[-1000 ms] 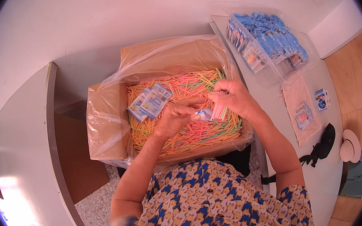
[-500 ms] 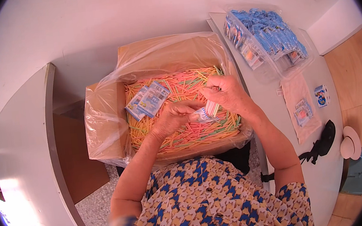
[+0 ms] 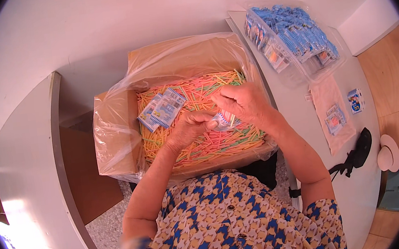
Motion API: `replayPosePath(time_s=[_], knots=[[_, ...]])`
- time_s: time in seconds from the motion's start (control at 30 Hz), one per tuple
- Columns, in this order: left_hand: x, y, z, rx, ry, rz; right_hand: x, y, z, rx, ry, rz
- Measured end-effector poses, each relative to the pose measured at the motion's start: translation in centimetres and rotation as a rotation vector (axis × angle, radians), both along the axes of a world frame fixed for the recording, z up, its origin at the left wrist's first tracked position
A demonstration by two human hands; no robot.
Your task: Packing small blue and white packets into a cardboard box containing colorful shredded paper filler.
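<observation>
My left hand (image 3: pixel 184 130) pinches a small clear packet (image 3: pixel 223 123) with a blue-striped edge, above the middle of the box. Pale pink and white sticks show in the packet's mouth. Curled over their upper ends is my right hand (image 3: pixel 250 103), fingers closed on the bundle; its fingertips partly hide the sticks. Below both hands lies a thick layer of thin pastel sticks (image 3: pixel 212 148) in pink, orange, yellow and green. Two flat blue-and-clear packets (image 3: pixel 168 108) overlap on top of this layer, left of my hands.
The cardboard box (image 3: pixel 115 133) is lined with clear plastic film. At right, a grey table (image 3: pixel 300 114) carries a clear bin (image 3: pixel 300 67) of blue-striped packets, a pink cloth (image 3: pixel 325 96) with packets, a small blue-and-white pack (image 3: pixel 355 101) and a black strapped object (image 3: pixel 358 151). Another panel (image 3: pixel 32 156) stands left.
My right hand has shifted slightly left and turned down over the packet. Less of the bundle sticks out above the packet's mouth. My left hand keeps nearly the same place.
</observation>
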State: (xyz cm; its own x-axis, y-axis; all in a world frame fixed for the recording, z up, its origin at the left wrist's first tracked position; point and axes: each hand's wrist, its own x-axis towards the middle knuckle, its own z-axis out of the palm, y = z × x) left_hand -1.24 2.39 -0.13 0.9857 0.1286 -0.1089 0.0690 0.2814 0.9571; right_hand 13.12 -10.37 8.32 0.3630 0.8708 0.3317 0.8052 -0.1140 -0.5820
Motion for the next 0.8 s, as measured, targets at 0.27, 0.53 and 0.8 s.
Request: replayPosePath(time_s=[0.27,0.53,0.8], knots=[[0.5,-0.3,-0.9,-0.040,-0.103,0.049,-0.2,-2.1,2.2,-0.149,0.128,0.039],[-0.3,-0.2,-0.3,0.206,-0.073,0.146,1.1,-6.8,0.3,0.006,-0.124,0.077],[-2.8,4.6,-0.6,1.656,0.225,0.488,14.9,-29.1,5.6,-0.283,0.131,-0.419]])
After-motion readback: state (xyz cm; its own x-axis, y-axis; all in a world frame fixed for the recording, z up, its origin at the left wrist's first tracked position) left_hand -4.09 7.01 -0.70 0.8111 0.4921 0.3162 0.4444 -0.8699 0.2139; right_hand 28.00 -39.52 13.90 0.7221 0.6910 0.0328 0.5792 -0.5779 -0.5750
